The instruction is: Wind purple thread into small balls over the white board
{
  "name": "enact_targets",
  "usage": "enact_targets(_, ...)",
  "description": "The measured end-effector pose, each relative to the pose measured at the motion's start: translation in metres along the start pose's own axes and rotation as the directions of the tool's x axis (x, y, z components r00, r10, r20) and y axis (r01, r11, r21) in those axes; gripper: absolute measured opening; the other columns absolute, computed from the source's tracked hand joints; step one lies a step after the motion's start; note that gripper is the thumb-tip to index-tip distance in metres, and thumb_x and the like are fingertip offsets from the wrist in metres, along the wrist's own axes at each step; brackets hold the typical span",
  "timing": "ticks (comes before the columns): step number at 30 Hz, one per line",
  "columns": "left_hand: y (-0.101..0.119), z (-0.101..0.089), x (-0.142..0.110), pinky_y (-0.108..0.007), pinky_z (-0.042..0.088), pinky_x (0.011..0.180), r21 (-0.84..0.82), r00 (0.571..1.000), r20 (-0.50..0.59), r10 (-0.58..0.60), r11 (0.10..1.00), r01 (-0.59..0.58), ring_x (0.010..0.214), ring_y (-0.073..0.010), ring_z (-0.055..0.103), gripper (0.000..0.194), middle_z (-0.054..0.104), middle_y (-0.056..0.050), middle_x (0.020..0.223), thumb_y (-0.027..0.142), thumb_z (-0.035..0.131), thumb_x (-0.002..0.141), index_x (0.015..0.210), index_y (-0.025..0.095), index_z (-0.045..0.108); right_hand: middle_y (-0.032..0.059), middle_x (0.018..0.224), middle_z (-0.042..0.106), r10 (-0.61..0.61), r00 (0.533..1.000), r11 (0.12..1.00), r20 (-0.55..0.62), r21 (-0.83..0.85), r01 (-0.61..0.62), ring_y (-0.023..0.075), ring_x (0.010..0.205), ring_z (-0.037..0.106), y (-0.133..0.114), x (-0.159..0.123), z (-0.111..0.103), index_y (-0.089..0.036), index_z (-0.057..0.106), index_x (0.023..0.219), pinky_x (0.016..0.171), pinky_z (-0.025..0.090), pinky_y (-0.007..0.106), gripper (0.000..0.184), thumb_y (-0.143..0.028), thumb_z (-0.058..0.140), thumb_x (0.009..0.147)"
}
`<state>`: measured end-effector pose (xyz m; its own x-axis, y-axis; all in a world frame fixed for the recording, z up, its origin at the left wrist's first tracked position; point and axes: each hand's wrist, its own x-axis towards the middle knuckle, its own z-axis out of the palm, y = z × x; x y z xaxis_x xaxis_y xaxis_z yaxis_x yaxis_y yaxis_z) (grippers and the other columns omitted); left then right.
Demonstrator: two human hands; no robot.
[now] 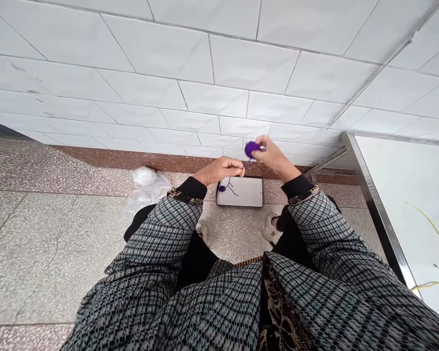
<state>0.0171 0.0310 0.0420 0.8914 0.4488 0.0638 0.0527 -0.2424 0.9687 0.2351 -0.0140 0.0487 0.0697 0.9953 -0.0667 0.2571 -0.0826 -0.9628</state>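
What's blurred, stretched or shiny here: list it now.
Head view: the purple ball in the right hand looks slightly blurred; same view: the sleeves look stretched toward the bottom edge; same view: the wall tiles show soft sheen, no harsh glare.

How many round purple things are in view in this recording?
2: the larger purple ball held in the right hand, and the smaller purple one in the white tray, near its left end. Others may be hidden.

Yarn ball (pixel 252 150) purple; tray (pixel 250 192) wht, blk-edged; jacket (pixel 219 307) blk/grey check; floor (pixel 87 234) grey, speckled.
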Motion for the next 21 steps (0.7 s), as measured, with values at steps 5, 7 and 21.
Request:
enact_targets(5,-0.012,-0.010,0.003,-0.025,0.036,0.063,-0.060,0.956,-0.293,-0.024,0.998,0.007,0.062,-0.0119,0.043,0.031,0.052,0.002,0.064,0.044,0.068,0.084,0.072,0.016,0.063,-0.0008,0.090,0.059,0.019,0.793,0.994,0.609,0.073,-0.080,0.0134,0.075,0.055,-0.010,-0.015,-0.002,-0.022,0.052,0.097,0.065,0.049,0.027,0.036,-0.025,0.076,0.070)
enact_targets(7,-0.018,-0.007,0.006,-0.024,0.029,0.058,-0.105,0.942,-0.325,-0.082,0.993,0.050,0.055,-0.0100,0.035,0.028,0.043,0.005,0.059,0.042,0.065,0.085,0.073,0.017,0.062,0.0001,0.099,0.061,-0.106,0.879,0.949,0.466,0.312,-0.051,0.0130,0.078,0.058,-0.014,-0.014,-0.002,-0.024,0.048,0.101,0.067,0.052,0.027,0.046,-0.031,0.081,0.070)
enact_targets(21,-0.009,-0.012,0.001,-0.027,0.044,0.071,0.048,0.953,-0.296,-0.064,0.996,0.081,0.071,-0.0151,0.055,0.022,0.059,0.000,0.072,0.035,0.061,0.087,0.074,0.016,0.063,0.0026,0.095,0.067,0.143,0.797,0.983,0.587,0.012,-0.185,0.0115,0.073,0.054,-0.006,-0.015,0.006,-0.016,0.066,0.110,0.059,0.039,0.023,0.041,-0.024,0.077,0.071)
